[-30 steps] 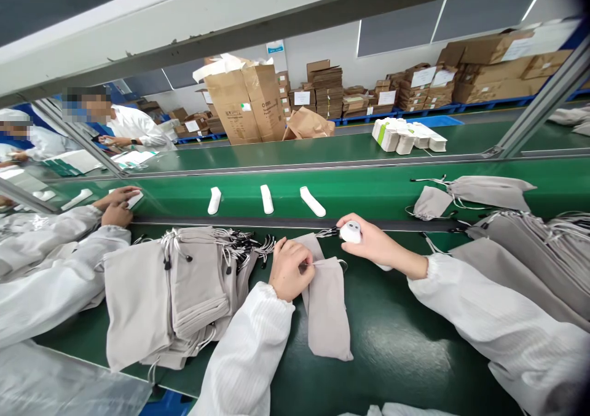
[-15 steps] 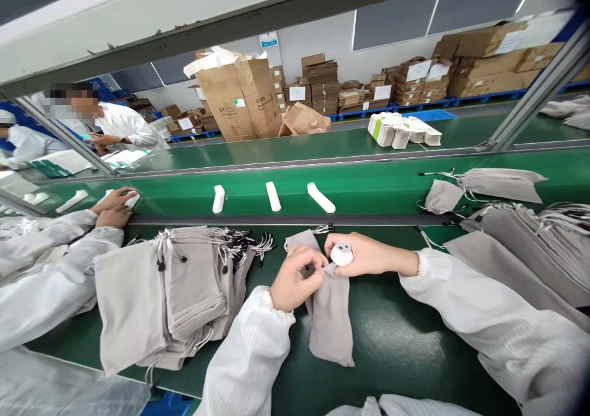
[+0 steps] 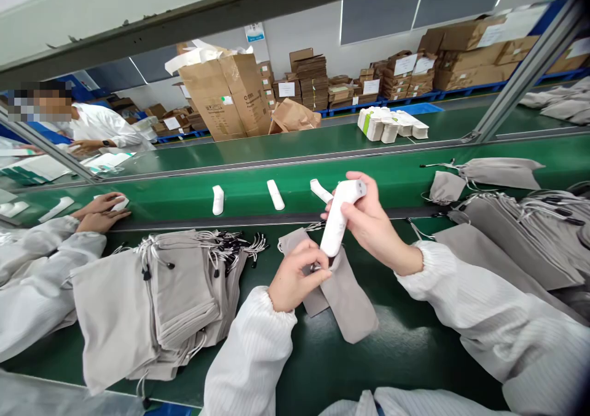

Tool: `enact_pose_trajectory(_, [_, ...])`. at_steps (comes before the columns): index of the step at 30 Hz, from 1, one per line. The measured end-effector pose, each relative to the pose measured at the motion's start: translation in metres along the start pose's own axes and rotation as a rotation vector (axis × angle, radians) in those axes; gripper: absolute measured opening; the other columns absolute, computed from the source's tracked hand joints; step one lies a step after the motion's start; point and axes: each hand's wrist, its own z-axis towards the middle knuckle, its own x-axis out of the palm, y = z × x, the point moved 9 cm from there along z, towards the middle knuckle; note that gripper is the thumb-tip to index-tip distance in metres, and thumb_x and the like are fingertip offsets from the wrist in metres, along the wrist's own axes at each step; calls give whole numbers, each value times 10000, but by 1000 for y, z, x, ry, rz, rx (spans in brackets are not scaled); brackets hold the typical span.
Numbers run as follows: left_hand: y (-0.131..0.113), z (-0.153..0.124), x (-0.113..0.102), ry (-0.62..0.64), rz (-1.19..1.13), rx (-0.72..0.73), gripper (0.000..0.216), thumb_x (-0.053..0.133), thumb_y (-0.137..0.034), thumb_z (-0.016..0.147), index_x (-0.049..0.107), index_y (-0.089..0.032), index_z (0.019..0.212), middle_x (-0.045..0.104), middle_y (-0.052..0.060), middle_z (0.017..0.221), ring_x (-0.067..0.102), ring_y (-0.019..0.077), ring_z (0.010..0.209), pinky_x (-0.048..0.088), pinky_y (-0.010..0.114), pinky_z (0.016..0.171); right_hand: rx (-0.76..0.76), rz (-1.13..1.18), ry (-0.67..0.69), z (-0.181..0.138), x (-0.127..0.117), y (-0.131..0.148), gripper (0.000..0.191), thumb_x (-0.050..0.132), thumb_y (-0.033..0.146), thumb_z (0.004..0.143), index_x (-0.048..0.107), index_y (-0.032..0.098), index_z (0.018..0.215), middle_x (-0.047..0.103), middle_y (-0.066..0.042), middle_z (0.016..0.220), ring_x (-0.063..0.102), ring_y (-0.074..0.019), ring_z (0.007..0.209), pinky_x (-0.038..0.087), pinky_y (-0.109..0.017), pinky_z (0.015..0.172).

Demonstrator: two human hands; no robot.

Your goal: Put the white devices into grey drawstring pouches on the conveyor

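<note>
My right hand (image 3: 369, 225) grips a white handheld device (image 3: 340, 215), tilted with its lower end at the mouth of a grey drawstring pouch (image 3: 343, 293). My left hand (image 3: 297, 274) pinches the top edge of that pouch, which lies on the green belt. A second grey pouch (image 3: 295, 244) lies partly under it. Both sleeves are white.
A pile of grey pouches (image 3: 157, 299) lies to the left, more grey pouches (image 3: 511, 244) to the right. Three white devices (image 3: 275, 195) rest on the conveyor belt (image 3: 258, 185). A co-worker's hands (image 3: 99, 213) hold a device at the left. White boxes (image 3: 391, 124) and cardboard cartons (image 3: 230, 99) stand beyond.
My right hand has lifted and turned the white device from end-on to upright, its lower end at the pouch mouth. My left hand keeps pinching the pouch. The view has shifted slightly.
</note>
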Motion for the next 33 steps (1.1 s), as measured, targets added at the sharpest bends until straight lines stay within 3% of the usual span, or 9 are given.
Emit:
enact_pose_trajectory(4, [-4,2,-23,-285,-58,-14,108,721,-200,802,632,-192,742,538,51,972,543,194,933,435,295,781,135,-162,215,-9,19,-28,367,490,444,976,449,285,1304,593,-60,1146,614,-200,1043,502,-401,933])
enact_pose_trajectory(7, [-2,-2,-43,-521,-66,-59,118,718,-202,799,617,-188,738,541,51,992,536,188,992,440,263,779,178,-363,384,-15,30,-41,399,380,504,1009,641,203,1004,614,-68,1092,558,-212,1091,429,-394,981])
enact_pose_trajectory(11, [12,-6,-52,-560,-243,-212,176,734,-273,793,581,-186,782,545,12,892,518,104,729,408,199,600,360,-314,505,-23,32,-47,248,529,415,954,587,186,879,475,24,711,446,-107,631,388,-265,617])
enact_pose_trajectory(17, [41,-15,-78,-661,-392,-298,265,700,-429,818,557,-216,887,427,-61,684,288,46,449,204,184,414,351,217,148,-8,-7,12,115,571,235,902,456,238,909,132,109,590,47,-52,438,149,-222,445])
enact_pose_trajectory(21, [61,0,-78,-532,336,-277,195,636,-307,863,620,-222,1038,573,26,999,474,87,605,419,241,604,-103,115,-168,31,-60,63,129,559,168,858,455,240,884,177,107,572,145,-67,413,314,-225,476])
enact_pose_trajectory(24, [88,3,-74,-488,590,-347,155,680,-168,790,635,-197,936,575,42,979,539,142,708,427,280,679,-500,-271,-419,53,-96,84,38,480,209,911,473,245,923,352,87,601,376,-93,433,446,-280,609])
enact_pose_trajectory(26, [99,3,-70,-461,622,-361,130,667,-111,772,630,-194,866,571,30,906,537,153,692,403,281,655,-498,-730,-437,76,-99,68,136,430,243,946,508,234,1057,540,26,704,561,-152,578,474,-316,678])
enact_pose_trajectory(29, [100,4,-64,-403,681,-329,129,599,-74,800,615,-202,812,581,21,887,527,151,679,381,283,652,-121,-1419,-209,112,-99,-4,453,431,228,951,383,160,1397,672,-141,1098,653,-255,980,485,-355,816])
enact_pose_trajectory(33, [85,6,-54,-304,747,-223,179,517,-52,823,567,-198,733,592,36,887,549,182,784,376,312,708,244,-1657,-17,113,-109,-87,546,503,152,895,385,42,1417,661,-252,1130,652,-332,1047,491,-404,844])
